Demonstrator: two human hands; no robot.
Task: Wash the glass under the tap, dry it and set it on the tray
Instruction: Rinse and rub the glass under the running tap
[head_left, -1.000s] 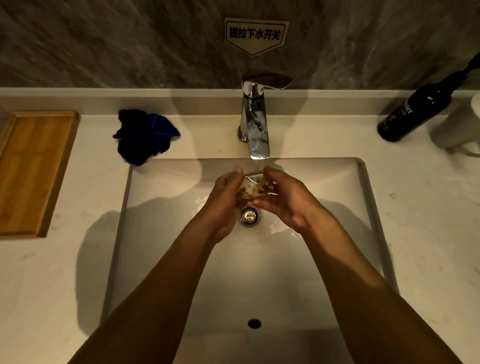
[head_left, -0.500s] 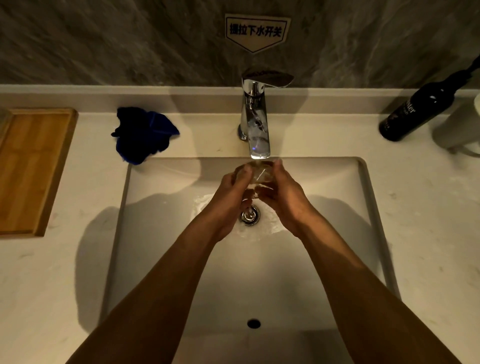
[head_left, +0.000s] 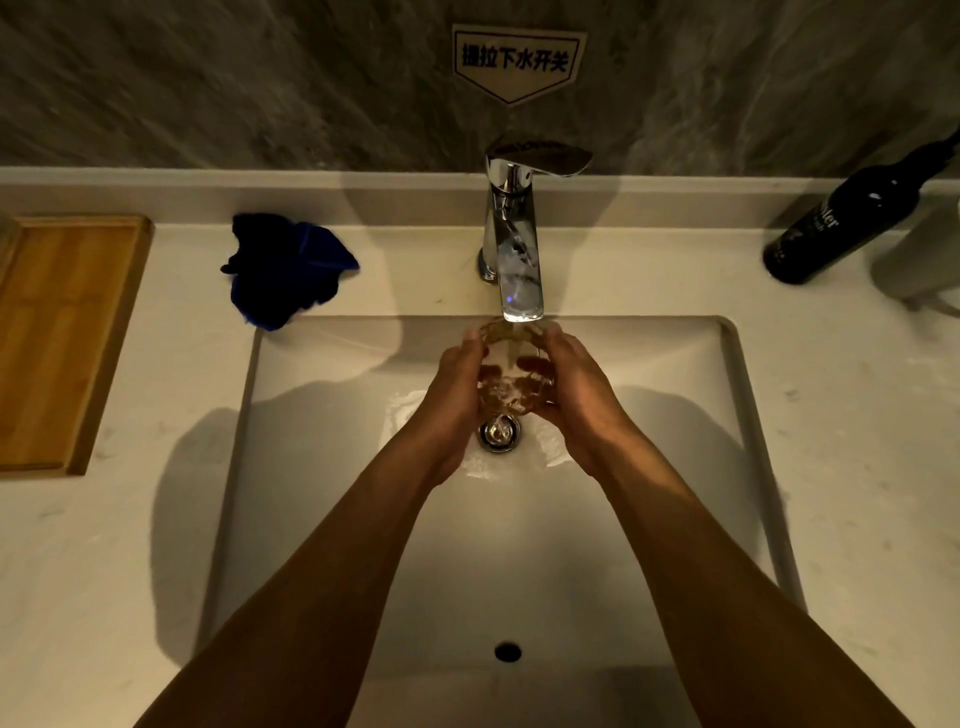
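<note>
Though wet, glass (head_left: 511, 371) between hands (head_left: 519, 395)

Glossy chrome tap (head_left: 511, 244), clear glass (head_left: 511, 364), matt wooden tray (head_left: 62, 338), crumpled blue cloth (head_left: 285, 270)

Wall (head_left: 208, 78): showing dark grey with lighter streaked veining. Wall sign (head_left: 517, 60): showing pale cream with dark characters. Table (head_left: 130, 545): appearing off-white with faint mottling. Sink (head_left: 675, 415): appearing plain white. Tap (head_left: 511, 244): gleaming chrome, blue dot near spout. Cloth (head_left: 285, 273): showing deep blue. Tray (head_left: 57, 338): showing honey-brown wood grain. Bottle (head_left: 841, 218): appearing black with pale lettering. Glass (head_left: 506, 364): appearing clear.
</note>
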